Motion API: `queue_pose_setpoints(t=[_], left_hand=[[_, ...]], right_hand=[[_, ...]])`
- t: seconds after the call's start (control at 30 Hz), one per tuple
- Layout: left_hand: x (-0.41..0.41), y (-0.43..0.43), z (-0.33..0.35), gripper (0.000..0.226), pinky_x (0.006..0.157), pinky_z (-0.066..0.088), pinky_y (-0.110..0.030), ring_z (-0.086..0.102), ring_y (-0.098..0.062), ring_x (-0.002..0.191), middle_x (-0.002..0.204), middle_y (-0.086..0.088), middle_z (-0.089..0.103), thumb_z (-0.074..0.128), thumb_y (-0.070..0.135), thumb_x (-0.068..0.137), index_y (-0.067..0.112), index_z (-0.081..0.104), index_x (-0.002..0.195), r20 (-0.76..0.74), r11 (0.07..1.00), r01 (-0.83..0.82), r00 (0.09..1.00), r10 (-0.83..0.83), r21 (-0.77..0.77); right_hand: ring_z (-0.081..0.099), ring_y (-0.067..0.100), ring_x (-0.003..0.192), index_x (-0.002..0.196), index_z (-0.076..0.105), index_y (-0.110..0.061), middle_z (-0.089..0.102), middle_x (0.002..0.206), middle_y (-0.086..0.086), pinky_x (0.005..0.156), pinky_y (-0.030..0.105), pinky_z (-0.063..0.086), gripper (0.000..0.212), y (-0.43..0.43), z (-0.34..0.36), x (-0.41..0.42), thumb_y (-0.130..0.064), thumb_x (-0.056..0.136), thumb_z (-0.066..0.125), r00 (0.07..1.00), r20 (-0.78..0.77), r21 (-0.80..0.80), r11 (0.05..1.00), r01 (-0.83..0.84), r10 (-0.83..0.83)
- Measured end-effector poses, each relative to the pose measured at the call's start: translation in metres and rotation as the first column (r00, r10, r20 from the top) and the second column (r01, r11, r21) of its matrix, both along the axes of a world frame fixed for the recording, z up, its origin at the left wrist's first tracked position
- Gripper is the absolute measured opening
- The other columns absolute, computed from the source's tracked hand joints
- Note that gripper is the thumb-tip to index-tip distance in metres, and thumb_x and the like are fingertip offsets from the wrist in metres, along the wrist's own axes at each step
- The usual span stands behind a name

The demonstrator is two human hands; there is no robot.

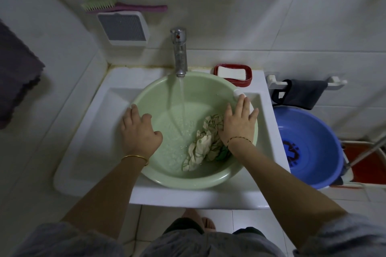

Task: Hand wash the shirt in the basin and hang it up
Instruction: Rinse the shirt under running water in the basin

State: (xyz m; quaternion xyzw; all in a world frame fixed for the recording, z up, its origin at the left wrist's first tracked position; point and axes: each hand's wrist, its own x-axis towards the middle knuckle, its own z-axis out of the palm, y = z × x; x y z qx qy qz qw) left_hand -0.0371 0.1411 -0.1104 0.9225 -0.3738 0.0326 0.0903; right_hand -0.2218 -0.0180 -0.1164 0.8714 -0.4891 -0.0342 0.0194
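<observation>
With the tap (180, 52) running into the green basin (158, 94), the shirt (200, 144) bunched at four o'clock against the flat, spread right hand (238, 123) and the left hand (140, 129) curled over the nine o'clock rim, water could overflow unnoticed.

one wide-angle camera is riding on the person's head, looking forward and steeply down toward the far white tiled wall (229, 16). it is hovering close above the pale green round plastic basin (155, 92), which is filling the middle of the frame inside the white rectangular sink (87, 142). the lens is stretching the edges, taking in the blue round plastic tub (313, 129) at the right.
</observation>
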Motion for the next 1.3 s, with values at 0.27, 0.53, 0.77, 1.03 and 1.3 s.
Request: queue_pose_setpoints(t=[0.27, 0.53, 0.77, 1.03, 1.3], left_hand=[[-0.0003, 0.0001, 0.0012, 0.06, 0.106, 0.028, -0.049, 0.034, -0.042, 0.132, 0.142, -0.027, 0.038, 0.049, 0.025, 0.054, 0.005, 0.064, 0.109, 0.003, 1.0, -0.002, 1.0, 0.002, -0.004], [-0.0006, 0.0002, 0.0011, 0.061, 0.108, 0.026, -0.05, 0.032, -0.042, 0.133, 0.143, -0.028, 0.037, 0.048, 0.024, 0.054, 0.005, 0.064, 0.111, -0.017, 1.0, -0.006, 1.0, 0.006, -0.003], [-0.0011, 0.0002, 0.0038, 0.056, 0.111, 0.02, -0.047, 0.025, -0.039, 0.138, 0.148, -0.024, 0.031, 0.065, 0.016, 0.063, 0.008, 0.061, 0.117, -0.041, 1.0, 0.001, 0.999, 0.0, 0.028], [0.0005, 0.0016, 0.0001, 0.06, 0.105, 0.029, -0.051, 0.034, -0.044, 0.131, 0.141, -0.029, 0.039, 0.047, 0.024, 0.054, 0.004, 0.064, 0.108, -0.004, 1.0, 0.012, 1.0, -0.012, -0.021], [0.0018, 0.0009, -0.0011, 0.062, 0.106, 0.028, -0.051, 0.034, -0.044, 0.132, 0.142, -0.029, 0.038, 0.047, 0.025, 0.053, 0.004, 0.064, 0.109, 0.001, 1.0, 0.01, 1.0, -0.01, -0.03]], right_hand=[[-0.009, 0.039, 0.144, 0.15, 0.016, -0.015, -0.009, 0.155, 0.024, 0.114, 0.06, 0.006, 0.072, 0.0005, -0.0002, 0.0003, -0.039, 0.091, 0.051, 1.0, 0.01, 0.002, 1.0, 0.001, -0.001], [-0.01, 0.039, 0.144, 0.15, 0.016, -0.015, -0.011, 0.155, 0.024, 0.114, 0.06, 0.006, 0.075, 0.0002, 0.0004, 0.0008, -0.04, 0.09, 0.053, 1.0, -0.003, 0.005, 1.0, 0.002, -0.002], [-0.011, 0.039, 0.144, 0.149, 0.016, -0.015, -0.011, 0.155, 0.024, 0.114, 0.06, 0.006, 0.074, 0.0003, 0.0005, 0.0016, -0.039, 0.09, 0.053, 1.0, -0.005, 0.005, 1.0, 0.006, -0.006], [-0.009, 0.04, 0.144, 0.149, 0.016, -0.014, -0.011, 0.155, 0.024, 0.114, 0.06, 0.007, 0.078, 0.0022, 0.0036, 0.0017, -0.045, 0.088, 0.054, 1.0, -0.015, 0.004, 1.0, 0.001, -0.001], [-0.009, 0.04, 0.144, 0.149, 0.019, -0.014, -0.01, 0.155, 0.024, 0.114, 0.06, 0.007, 0.073, 0.0025, 0.0031, 0.0018, -0.041, 0.09, 0.053, 1.0, -0.014, -0.011, 1.0, 0.005, -0.006]])
